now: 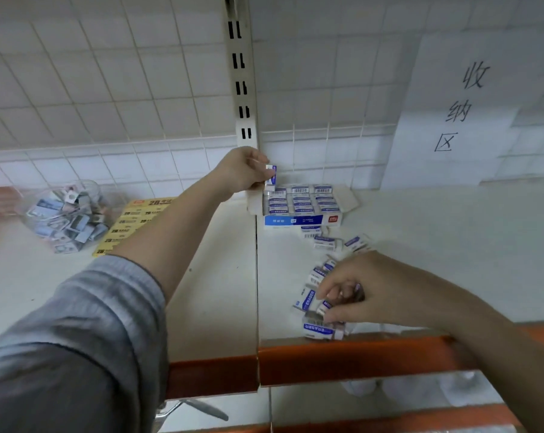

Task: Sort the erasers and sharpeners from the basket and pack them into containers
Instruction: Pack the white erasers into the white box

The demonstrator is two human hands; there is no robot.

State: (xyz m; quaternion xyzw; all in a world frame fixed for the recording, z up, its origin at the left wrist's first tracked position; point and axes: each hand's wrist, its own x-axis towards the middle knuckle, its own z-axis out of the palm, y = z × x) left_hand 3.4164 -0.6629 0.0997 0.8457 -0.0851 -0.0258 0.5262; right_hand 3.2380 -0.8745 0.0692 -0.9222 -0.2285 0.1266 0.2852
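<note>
left hand (pixel 242 173) pinches eraser (pixel 271 175) over far eraser box (pixel 299 210), nearly full; right hand (pixel 367 292) fingers curled on near loose erasers (pixel 319 329); clear tub (pixel 67 214) far left w/ sharpeners.

eraser box (pixel 299 210): open, rows of blue-white erasers, 12 o'clock | loose erasers (pixel 319 303): scattered flat, 4 o'clock | sharpener jar (pixel 69 214): clear, full, 9 o'clock

A white paper sign (pixel 470 110) on the tiled wall reads 收纳区 in handwritten characters running top to bottom. Loose erasers (pixel 308 300) on the shelf carry the word ERASER on blue-and-white sleeves, and the yellow box (pixel 133 223) at left shows 2B printed repeatedly. The blue front of the eraser box (pixel 302 219) has small print too blurred to read.
</note>
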